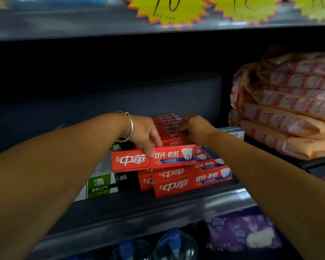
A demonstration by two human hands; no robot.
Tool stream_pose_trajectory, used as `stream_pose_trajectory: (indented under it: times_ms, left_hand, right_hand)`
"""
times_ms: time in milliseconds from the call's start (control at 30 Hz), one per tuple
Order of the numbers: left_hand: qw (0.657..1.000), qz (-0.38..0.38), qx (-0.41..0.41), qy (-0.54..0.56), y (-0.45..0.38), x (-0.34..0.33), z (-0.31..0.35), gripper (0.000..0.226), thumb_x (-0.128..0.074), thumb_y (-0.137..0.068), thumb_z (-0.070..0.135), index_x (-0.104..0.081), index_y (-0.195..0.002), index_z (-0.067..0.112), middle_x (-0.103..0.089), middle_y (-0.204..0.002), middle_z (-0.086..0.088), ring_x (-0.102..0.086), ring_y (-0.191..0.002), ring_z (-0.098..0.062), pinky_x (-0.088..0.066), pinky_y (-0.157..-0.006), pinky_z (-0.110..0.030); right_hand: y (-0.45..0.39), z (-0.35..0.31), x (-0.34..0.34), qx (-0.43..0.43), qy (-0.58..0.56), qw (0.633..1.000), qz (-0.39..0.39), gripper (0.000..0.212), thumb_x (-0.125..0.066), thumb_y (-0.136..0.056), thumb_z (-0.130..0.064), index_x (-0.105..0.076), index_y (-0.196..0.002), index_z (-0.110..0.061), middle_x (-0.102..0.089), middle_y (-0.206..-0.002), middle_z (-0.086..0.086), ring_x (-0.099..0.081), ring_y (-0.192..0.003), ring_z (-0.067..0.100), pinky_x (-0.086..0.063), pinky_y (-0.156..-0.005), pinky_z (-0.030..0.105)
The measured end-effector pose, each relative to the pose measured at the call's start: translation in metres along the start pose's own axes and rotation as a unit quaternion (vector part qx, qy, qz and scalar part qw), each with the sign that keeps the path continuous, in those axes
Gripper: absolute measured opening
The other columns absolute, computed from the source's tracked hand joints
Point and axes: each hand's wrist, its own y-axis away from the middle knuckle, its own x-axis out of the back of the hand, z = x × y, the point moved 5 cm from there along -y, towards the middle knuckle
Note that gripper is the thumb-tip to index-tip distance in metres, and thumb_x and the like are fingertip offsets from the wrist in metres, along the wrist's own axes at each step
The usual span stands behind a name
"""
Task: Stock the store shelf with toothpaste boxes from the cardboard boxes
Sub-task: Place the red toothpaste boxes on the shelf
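Two hands reach into the shelf (158, 209): the left hand (142, 133) pinches a red toothpaste box (154, 160) above the stack (191, 178), the right hand (193, 128) curls over rear boxes (167, 124).

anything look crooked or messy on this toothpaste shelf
Yes. The red toothpaste boxes at the shelf front lie fanned at differing angles, not squared up. The left hand holds one red box tilted across the pile. The right hand rests on the neater back stack.
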Motion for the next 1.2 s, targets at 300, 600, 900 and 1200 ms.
stream_pose_trajectory:
  times_ms: [300, 600, 900, 1200]
  left_hand:
    - [1.0, 0.011, -0.011, 0.012, -0.003, 0.0, 0.001, 0.044, -0.079, -0.071, 0.023, -0.066, -0.113, 0.023, -0.071, -0.093, 0.01, -0.07, -0.09, -0.015, -0.055, -0.088, -0.033]
    - [1.0, 0.014, -0.018, 0.019, -0.005, -0.003, 0.008, 0.044, -0.079, -0.072, 0.019, -0.066, -0.114, 0.021, -0.069, -0.094, 0.008, -0.068, -0.093, -0.017, -0.055, -0.086, -0.031]
    - [0.999, 0.019, -0.02, 0.021, -0.007, -0.002, 0.008, 0.043, -0.079, -0.071, 0.02, -0.067, -0.113, 0.021, -0.07, -0.092, 0.008, -0.069, -0.091, -0.017, -0.055, -0.087, -0.034]
    - [0.998, 0.054, -0.014, -0.002, -0.005, 0.004, 0.012, 0.044, -0.079, -0.071, 0.024, -0.065, -0.112, 0.021, -0.066, -0.093, 0.01, -0.066, -0.092, -0.015, -0.055, -0.086, -0.032]
  right_hand:
    - [0.011, 0.009, 0.01, -0.007, -0.006, 1.0, -0.004, 0.041, -0.063, -0.088, -0.011, -0.056, -0.128, -0.013, -0.054, -0.132, 0.004, -0.051, -0.122, 0.022, -0.04, -0.104, 0.031]
    - [0.008, 0.036, 0.004, -0.111, 0.116, 0.987, -0.009, 0.028, -0.053, -0.095, -0.027, -0.061, -0.113, -0.008, -0.065, -0.113, 0.007, -0.062, -0.1, 0.022, -0.05, -0.091, 0.029]
    - [0.013, 0.029, 0.004, -0.102, 0.124, 0.987, -0.006, 0.027, -0.052, -0.095, -0.024, -0.059, -0.114, -0.007, -0.064, -0.111, 0.01, -0.061, -0.097, 0.023, -0.048, -0.086, 0.028]
    - [0.02, 0.026, 0.004, -0.082, 0.146, 0.986, -0.016, 0.025, -0.055, -0.094, -0.024, -0.059, -0.114, -0.01, -0.064, -0.112, 0.009, -0.062, -0.097, 0.023, -0.052, -0.087, 0.033]
